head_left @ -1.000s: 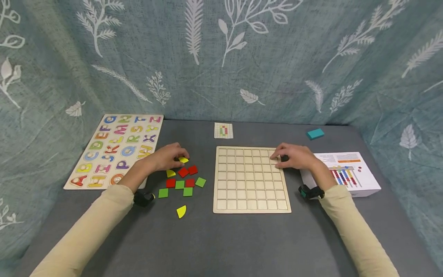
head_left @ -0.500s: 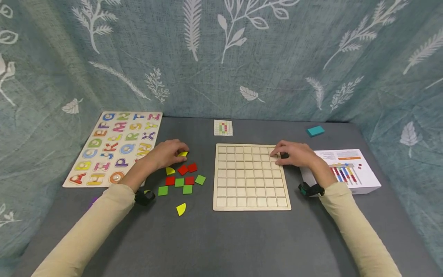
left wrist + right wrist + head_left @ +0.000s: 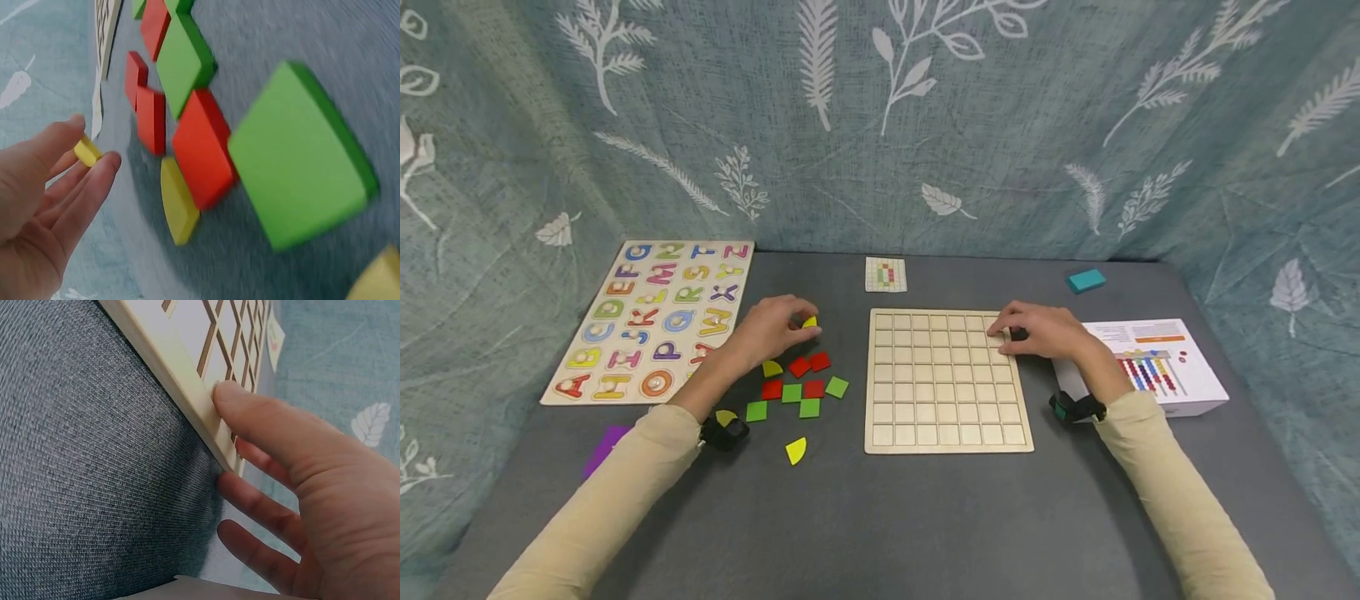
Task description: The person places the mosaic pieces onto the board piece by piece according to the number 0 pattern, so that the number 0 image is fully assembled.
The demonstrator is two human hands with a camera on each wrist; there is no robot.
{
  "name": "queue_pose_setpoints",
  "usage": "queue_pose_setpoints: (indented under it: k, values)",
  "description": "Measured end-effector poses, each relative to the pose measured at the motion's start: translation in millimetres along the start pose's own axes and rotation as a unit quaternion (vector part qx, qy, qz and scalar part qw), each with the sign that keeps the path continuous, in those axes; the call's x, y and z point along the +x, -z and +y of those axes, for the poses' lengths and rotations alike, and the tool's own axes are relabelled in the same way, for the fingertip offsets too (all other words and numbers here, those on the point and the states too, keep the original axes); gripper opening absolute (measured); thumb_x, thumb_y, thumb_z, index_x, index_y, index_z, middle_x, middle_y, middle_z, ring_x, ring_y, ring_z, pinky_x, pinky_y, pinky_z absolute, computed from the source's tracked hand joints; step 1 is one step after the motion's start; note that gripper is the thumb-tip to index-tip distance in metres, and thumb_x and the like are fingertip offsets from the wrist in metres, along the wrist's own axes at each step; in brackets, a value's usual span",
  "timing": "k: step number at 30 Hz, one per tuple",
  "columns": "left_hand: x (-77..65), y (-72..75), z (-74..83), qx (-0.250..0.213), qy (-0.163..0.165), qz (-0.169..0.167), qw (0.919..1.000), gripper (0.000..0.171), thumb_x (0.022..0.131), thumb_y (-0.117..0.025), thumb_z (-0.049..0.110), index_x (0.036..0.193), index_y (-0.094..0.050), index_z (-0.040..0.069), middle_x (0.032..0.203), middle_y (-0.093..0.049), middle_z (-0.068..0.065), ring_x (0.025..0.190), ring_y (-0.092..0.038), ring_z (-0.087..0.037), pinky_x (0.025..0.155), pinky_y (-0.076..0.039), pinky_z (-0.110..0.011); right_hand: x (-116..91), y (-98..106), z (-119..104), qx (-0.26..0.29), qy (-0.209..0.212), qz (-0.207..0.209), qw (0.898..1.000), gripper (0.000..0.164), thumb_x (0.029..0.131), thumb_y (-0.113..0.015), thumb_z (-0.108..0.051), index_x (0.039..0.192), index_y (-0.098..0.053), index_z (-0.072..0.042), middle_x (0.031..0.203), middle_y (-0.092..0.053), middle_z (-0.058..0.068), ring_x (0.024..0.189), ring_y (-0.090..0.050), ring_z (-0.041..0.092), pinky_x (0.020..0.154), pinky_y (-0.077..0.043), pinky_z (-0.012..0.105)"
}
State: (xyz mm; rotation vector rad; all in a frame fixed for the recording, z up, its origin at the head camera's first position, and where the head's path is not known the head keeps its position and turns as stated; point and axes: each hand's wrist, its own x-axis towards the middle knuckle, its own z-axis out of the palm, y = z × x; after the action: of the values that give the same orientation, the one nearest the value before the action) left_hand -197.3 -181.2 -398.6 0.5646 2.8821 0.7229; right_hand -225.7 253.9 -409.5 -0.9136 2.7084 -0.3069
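Left of the gridded board (image 3: 942,375), a small yellow piece (image 3: 87,152) is pinched in the left hand (image 3: 772,327).
Its smooth, narrow side shows; grey table (image 3: 844,333) separates it from the board, whose right edge the right hand (image 3: 1043,331) touches, fingers loosely bent.

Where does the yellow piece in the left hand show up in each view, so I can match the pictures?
Head: the yellow piece is left of centre, held in the left hand.
Left wrist: the yellow piece is at the left, about mid-height.
Right wrist: not in it.
Shared landmark: the wooden grid board, right of centre in head, top left in left wrist, top in right wrist.
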Motion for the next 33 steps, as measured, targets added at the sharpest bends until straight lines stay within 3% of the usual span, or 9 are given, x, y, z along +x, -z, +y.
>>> queue_pose_setpoints:
  k: [13,33]
  values:
    - [10.4,-24.9,35.0,-0.101,-0.015,0.025,0.9945,0.037,0.092,-0.068,0.025,0.122,-0.067,0.004,0.113,-0.066,-0.014,0.09,-0.066,-0.026,0.079,-0.054,-0.04,-2,-2,0,0.0,0.005,0.007,1.0,0.031,0.089,-0.069,-0.03,0.12,-0.069,-0.023,0.125,-0.058,0.004,0.102,-0.061,0.021,0.067,-0.039,0.03]
    - [30.7,-48.1,61.8,-0.143,-0.05,0.001,0.9884,0.035,0.092,-0.067,0.025,0.12,-0.069,0.006,0.111,-0.069,-0.012,0.086,-0.067,-0.023,0.065,-0.05,-0.026,0,-1,-2,-0.015,0.01,-0.004,1.0,0.031,0.091,-0.067,-0.033,0.121,-0.066,-0.024,0.127,-0.057,0.002,0.103,-0.061,0.019,0.071,-0.043,0.033]
